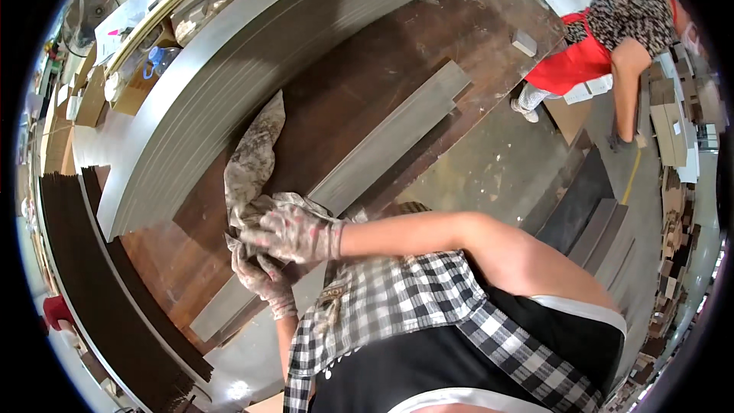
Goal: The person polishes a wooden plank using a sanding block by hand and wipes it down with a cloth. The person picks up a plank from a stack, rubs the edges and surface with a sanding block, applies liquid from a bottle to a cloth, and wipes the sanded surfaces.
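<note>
Low in the middle of the frame the person's two gloved hands meet over a stained, crumpled rag (252, 160) that trails up and left across the dark brown bench (359, 80). The right hand (294, 231) lies flat on top, fingers bunched and grasping the lower end of the rag. The left hand (261, 275) sits just under it, curled around the same bundle of cloth and pressed close to the near end of a long grey strip (382, 141) that runs diagonally from lower left toward the upper right of the picture. The rag's lower end lies beside that strip, touching it.

To my eye the step in hand is wiping: the cloth is being gathered and pressed against the strip's near end, ready to pass along it. A next move would call for a firm hold on the cloth and an even stroke along the strip's length, with one hand steadying the piece so it does not slide on the bench.

A tall stack of grey sheets (252, 69) curves across the upper left. At the upper right another person in a red apron (569, 61) bends toward the floor, well apart from this work.
</note>
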Motion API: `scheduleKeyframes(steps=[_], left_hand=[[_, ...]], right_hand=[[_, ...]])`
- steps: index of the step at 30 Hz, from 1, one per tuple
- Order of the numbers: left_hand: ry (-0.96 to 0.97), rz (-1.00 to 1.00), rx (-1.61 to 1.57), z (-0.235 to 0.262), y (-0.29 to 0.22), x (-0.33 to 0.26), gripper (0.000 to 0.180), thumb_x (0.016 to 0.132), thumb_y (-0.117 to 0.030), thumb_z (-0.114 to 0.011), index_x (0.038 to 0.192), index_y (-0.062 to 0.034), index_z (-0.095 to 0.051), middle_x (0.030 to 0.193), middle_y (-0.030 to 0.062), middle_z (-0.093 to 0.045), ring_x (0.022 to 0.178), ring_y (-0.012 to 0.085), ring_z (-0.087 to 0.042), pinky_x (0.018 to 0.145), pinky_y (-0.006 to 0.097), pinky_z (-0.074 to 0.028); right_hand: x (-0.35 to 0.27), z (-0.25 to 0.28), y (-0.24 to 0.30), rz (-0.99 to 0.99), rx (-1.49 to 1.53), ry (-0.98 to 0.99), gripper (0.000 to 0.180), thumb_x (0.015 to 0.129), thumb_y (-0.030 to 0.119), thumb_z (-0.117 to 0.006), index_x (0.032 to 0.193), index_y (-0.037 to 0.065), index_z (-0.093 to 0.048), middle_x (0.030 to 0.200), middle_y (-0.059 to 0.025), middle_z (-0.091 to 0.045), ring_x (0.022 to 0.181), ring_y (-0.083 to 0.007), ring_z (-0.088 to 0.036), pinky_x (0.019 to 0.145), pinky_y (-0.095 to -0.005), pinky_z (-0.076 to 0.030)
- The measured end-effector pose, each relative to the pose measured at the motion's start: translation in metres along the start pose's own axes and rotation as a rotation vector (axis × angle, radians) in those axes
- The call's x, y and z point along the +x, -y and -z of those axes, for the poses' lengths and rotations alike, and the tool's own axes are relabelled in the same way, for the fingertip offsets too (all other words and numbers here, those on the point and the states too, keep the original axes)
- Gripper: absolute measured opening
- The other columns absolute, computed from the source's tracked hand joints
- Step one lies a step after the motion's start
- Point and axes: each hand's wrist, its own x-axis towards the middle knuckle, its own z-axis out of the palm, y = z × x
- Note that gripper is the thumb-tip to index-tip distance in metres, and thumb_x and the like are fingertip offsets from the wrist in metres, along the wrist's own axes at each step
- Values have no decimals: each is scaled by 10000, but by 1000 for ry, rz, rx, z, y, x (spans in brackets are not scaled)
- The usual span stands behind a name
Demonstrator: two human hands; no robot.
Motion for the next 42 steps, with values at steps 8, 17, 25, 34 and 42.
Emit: scheduleKeyframes(steps=[8, 17, 25, 34, 42], left_hand=[[78, 32, 333, -5, -18, 5, 449, 910, -143, -582, 1331, -4, -508, 1270, 201, -578, 1164, 380, -547, 1001, 472, -424], [43, -124, 226, 0, -29, 14, 341, 862, -114, -636, 1199, -63, -620, 1189, 149, -636, 1101, 334, -591, 963, 450, -442], [885, -689, -37, -48, -149, 48, 122, 822, -163, -628, 893, -64, -634, 1375, 78, -571, 1014, 374, -614, 841, 483, -510], [889, -703, 12, -59, -159, 55, 105, 840, -134, -611, 901, -50, -624, 1330, 72, -592, 875, 313, -598, 763, 454, -508], [988, -724, 103, -59, -167, 59, 182, 928, -159, -522, 1023, -52, -633, 1365, 77, -554, 929, 359, -597, 787, 489, -501]], right_hand=[[-56, 83, -114, -323, -543, 311, 444, 904, 311, -530, 1315, 143, -505, 953, -81, -561, 865, -230, -562, 799, -414, -475], [-115, 172, -274, -839, -400, -277, 679, 909, 234, -619, 1502, 121, -309, 1194, -234, -525, 1071, -399, -572, 927, -471, -479], [-98, 129, -235, -830, -25, -474, 680, 893, 186, -663, 1477, 97, -326, 1364, -208, -479, 1247, -388, -499, 1033, -432, -423], [-99, 133, -229, -853, 52, -509, 659, 896, 177, -664, 1457, 55, -342, 1384, -210, -471, 1275, -374, -484, 1060, -410, -410], [-99, 127, -233, -828, 44, -511, 674, 882, 173, -675, 1457, 54, -345, 1387, -220, -473, 1269, -378, -496, 1053, -417, -422]])
